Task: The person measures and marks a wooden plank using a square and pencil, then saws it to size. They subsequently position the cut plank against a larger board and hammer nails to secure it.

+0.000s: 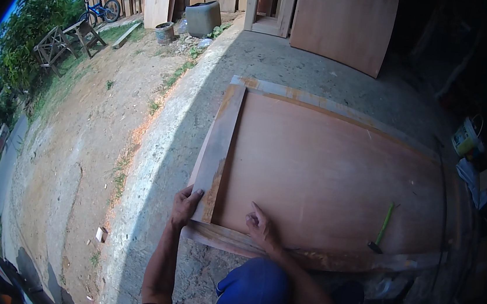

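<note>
A large wooden panel (324,165) lies flat, bordered by wooden strips. My left hand (185,206) grips the near end of the left border board (219,144), thumb on top and the other fingers hidden at its outer edge. Over the panel's near left part is my right hand (263,231), its index finger stretched out and the rest partly curled; nothing shows in it. The near border strip (350,259) passes beneath my right wrist. A hammer (386,227) with a bright green handle and dark head rests on the panel's right part, apart from both hands.
Wooden sheets (343,27) lean at the back. A grey plastic container (203,19) and a small bucket (164,33) stand beyond the concrete. A white bucket (466,138) sits far right. Blue cloth (256,294) covers what looks like my knee.
</note>
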Tool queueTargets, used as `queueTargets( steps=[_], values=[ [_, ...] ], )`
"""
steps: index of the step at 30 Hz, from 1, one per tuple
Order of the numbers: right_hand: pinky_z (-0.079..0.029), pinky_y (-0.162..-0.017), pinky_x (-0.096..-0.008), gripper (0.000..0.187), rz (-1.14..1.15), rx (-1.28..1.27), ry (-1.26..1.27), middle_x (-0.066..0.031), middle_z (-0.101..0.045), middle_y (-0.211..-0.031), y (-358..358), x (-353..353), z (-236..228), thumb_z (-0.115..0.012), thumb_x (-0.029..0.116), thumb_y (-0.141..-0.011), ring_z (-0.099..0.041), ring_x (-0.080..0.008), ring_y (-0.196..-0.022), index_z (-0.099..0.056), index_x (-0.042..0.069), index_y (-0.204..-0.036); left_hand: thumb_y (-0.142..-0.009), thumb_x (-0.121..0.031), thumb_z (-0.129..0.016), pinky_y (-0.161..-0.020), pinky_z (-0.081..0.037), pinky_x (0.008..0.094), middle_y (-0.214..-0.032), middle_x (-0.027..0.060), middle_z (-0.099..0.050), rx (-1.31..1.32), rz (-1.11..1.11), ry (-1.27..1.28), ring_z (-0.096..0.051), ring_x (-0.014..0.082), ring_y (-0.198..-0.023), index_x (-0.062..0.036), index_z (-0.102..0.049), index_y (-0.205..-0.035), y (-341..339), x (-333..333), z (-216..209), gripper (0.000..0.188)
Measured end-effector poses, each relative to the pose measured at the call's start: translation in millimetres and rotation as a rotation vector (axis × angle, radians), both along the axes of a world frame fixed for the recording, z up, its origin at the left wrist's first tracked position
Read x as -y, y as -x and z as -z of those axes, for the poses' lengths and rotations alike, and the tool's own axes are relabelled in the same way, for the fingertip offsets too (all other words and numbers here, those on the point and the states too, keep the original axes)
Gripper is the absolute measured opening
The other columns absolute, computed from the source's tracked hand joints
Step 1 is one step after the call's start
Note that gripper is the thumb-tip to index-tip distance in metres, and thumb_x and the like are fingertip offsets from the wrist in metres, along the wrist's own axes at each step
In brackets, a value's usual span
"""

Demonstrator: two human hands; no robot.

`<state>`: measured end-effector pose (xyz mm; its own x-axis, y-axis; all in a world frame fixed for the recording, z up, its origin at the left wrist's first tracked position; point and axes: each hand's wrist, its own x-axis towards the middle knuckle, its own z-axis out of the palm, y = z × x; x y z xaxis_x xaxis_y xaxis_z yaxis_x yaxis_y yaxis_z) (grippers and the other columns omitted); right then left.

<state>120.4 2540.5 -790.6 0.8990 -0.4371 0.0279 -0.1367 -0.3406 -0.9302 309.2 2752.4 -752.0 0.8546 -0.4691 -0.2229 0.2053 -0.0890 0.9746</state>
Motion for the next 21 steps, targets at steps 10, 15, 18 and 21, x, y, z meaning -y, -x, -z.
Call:
queueTargets(
  steps=[10, 15, 18, 21],
  values=[
    [-0.056, -0.077, -0.0386, 0.05, 0.024, -0.071, -0.084, -0.0172, -0.071, -0.095, 0, 5, 7, -0.063, 0.016, -0.097, -0.069, -0.0277, -0.081, -0.05, -0.001, -0.142, -0.105, -0.032, -0.057, -0.08, -0.053, 0.0277, -0.102, -0.0005, -0.07, -0.024, 0.076, -0.186, -0.063, 0.0073, -0.089, -0.0029, -0.069, -0.123, -34, -16, 1, 0.037],
    [-0.056, -0.077, -0.0386, 0.05, -0.068, -0.073, -0.129, -0.0174, -0.071, -0.097, -12, -19, -1, -0.062, 0.018, -0.097, -0.069, -0.0285, -0.081, -0.051, -0.002, -0.142, -0.101, -0.04, -0.059, -0.091, -0.052, 0.0328, -0.107, 0.0072, -0.072, 0.362, 0.039, -0.487, -0.066, 0.0149, -0.096, 0.001, -0.064, -0.132, -71, -77, 43, 0.052],
    [-0.056, -0.077, -0.0395, 0.049, -0.067, -0.095, -0.019, -0.0167, -0.071, -0.096, 2, 5, -5, -0.061, 0.019, -0.097, -0.069, -0.0292, -0.082, -0.052, -0.002, -0.14, -0.102, -0.038, -0.059, -0.091, -0.05, 0.0324, -0.115, 0.0095, -0.071, 0.207, -0.131, -0.366, -0.064, 0.0165, -0.105, 0.0033, -0.063, -0.133, -28, -42, 24, 0.052],
    [-0.056, -0.078, -0.0418, 0.047, -0.143, -0.103, 0.097, -0.0158, -0.07, -0.096, 2, -6, -23, -0.062, 0.019, -0.096, -0.069, -0.0311, -0.084, -0.054, -0.002, -0.137, -0.103, -0.037, -0.059, -0.09, -0.05, 0.0309, -0.114, 0.0057, -0.069, 0.097, -0.319, -0.215, -0.062, 0.014, -0.103, 0.0019, -0.063, -0.133, 26, -63, 15, 0.049]
  ],
)
